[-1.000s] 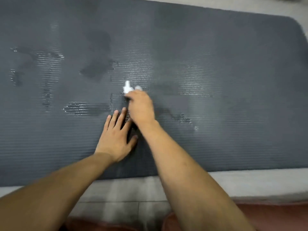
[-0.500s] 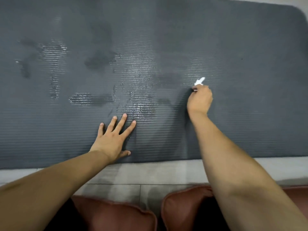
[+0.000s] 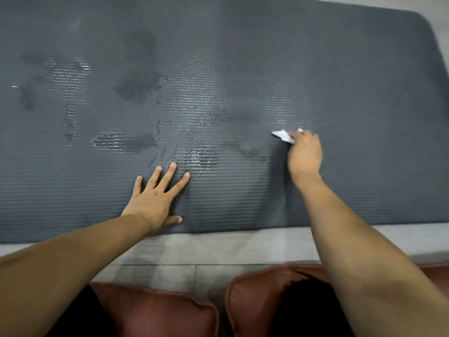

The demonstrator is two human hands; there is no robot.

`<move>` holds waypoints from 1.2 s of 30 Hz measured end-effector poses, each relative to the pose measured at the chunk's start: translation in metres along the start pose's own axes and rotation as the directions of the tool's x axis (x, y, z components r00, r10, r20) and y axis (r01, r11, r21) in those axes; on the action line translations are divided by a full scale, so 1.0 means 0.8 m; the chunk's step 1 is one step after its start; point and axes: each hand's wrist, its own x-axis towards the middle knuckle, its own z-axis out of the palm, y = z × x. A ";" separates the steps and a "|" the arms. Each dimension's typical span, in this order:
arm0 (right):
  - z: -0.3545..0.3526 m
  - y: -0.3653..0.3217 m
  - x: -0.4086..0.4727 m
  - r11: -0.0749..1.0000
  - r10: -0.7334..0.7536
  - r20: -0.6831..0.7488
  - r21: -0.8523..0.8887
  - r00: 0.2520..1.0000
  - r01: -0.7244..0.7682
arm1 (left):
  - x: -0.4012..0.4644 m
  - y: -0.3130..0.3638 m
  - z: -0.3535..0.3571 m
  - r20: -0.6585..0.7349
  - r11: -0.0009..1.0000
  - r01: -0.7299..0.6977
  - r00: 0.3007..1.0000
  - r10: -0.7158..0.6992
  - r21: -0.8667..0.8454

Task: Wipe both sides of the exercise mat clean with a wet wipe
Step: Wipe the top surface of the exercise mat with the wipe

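A dark grey ribbed exercise mat (image 3: 340,69) is spread flat over a pale tiled floor (image 3: 218,249) and fills the upper two thirds of the frame. Its left end is cut off by the frame edge; only the rounded far right corner is shown at the upper right, and the right end runs out of the picture. Shiny wet streaks (image 3: 199,156) and darker damp patches are seen across the left and middle of the mat, while the right part appears matt.

The left hand (image 3: 155,198) is laid flat on the mat in the lower centre, near the mat's front edge, with the fingers straight and spread and the thumb pointing right.

The right hand (image 3: 305,154) is placed right of centre, its fingers curled round a crumpled white wet wipe (image 3: 283,136), which is held against the mat. Only two small white corners of the wipe are shown beyond the knuckles; the rest is hidden under the hand, and the fingertips themselves cannot be made out. The hand is slightly blurred.

Both forearms enter from the bottom edge. At the bottom, two reddish-brown cushions (image 3: 158,312) are partly covered by the arms and cut off by the frame; the dark shapes upon them cannot be identified.
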 end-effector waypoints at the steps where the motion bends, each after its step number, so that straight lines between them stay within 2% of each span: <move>1: -0.009 0.016 -0.004 0.997 0.081 -0.021 -0.004 0.997 -0.081 | 0.001 0.000 0.001 -0.003 1.000 0.001 1.000 -0.001 0.003; 4: -0.007 -0.032 -0.019 0.959 0.264 -0.068 0.124 0.962 -0.254 | 0.001 0.001 0.001 0.002 1.000 0.004 1.000 -0.004 -0.006; 6: 0.014 -0.105 -0.037 0.948 0.227 -0.056 0.241 0.972 -0.208 | 0.002 0.001 0.001 0.003 1.000 0.010 1.000 -0.010 0.001; 8: 0.040 -0.185 -0.072 0.957 0.000 0.001 0.289 1.000 0.000 | 0.001 0.001 -0.001 0.003 1.000 0.017 1.000 -0.017 0.005; 9: 0.048 -0.218 -0.094 0.950 -0.146 0.001 0.279 0.989 0.140 | 0.000 0.002 -0.002 0.006 1.000 0.020 1.000 -0.020 0.004; 11: 0.053 -0.244 -0.119 0.882 -0.386 -0.023 0.285 0.922 0.376 | 0.000 0.003 -0.003 0.014 1.000 0.022 1.000 -0.022 -0.004; 13: 0.045 -0.216 -0.102 0.833 -0.493 -0.040 0.268 0.869 0.484 | -0.001 0.002 -0.003 0.000 1.000 0.019 1.000 -0.020 -0.017; 15: 0.042 -0.149 -0.075 0.886 -0.439 -0.058 0.139 0.896 0.443 | -0.001 -0.001 -0.001 -0.019 1.000 0.004 1.000 -0.005 -0.018; 17: 0.024 -0.063 -0.051 0.972 -0.233 -0.068 0.026 0.970 0.235 | -0.001 -0.001 0.000 -0.025 1.000 -0.005 1.000 0.004 -0.019; 19: -0.001 0.008 -0.043 1.000 -0.023 -0.052 -0.014 0.998 0.022 | -0.001 -0.001 0.001 -0.028 1.000 -0.005 1.000 0.004 -0.017; 22: -0.006 -0.004 -0.054 0.984 0.172 -0.065 -0.029 0.983 -0.174 | 0.001 -0.001 0.002 -0.026 0.999 -0.007 1.000 0.006 -0.031; 24: 0.016 -0.069 -0.077 0.992 0.124 -0.119 0.012 0.985 -0.124 | 0.001 -0.002 0.003 -0.032 0.999 -0.009 0.999 0.008 -0.048; 26: 0.032 -0.143 -0.113 0.993 -0.059 -0.130 0.098 0.990 0.072 | 0.000 -0.003 0.005 -0.054 0.998 -0.013 0.998 0.009 -0.066; 28: 0.037 -0.194 -0.152 0.942 -0.281 -0.058 0.172 0.958 0.287 | -0.003 -0.006 0.011 -0.101 0.995 -0.023 0.995 0.013 -0.097; 31: 0.030 -0.178 -0.151 0.856 -0.489 -0.014 0.183 0.872 0.483 | -0.006 -0.010 0.020 -0.176 0.987 -0.046 0.984 0.019 -0.151; 33: 0.020 -0.118 -0.127 0.876 -0.479 0.002 0.060 0.878 0.478 | -0.005 -0.012 0.021 -0.187 0.984 -0.057 0.982 0.025 -0.171; 34: 0.012 -0.078 -0.113 0.917 -0.398 0.001 -0.007 0.917 0.398 | -0.004 -0.012 0.021 -0.186 0.983 -0.059 0.982 0.026 -0.173; 36: -0.009 0.005 -0.095 0.987 -0.147 0.006 -0.067 0.989 0.148 | -0.003 -0.011 0.021 -0.186 0.982 -0.055 0.982 0.021 -0.180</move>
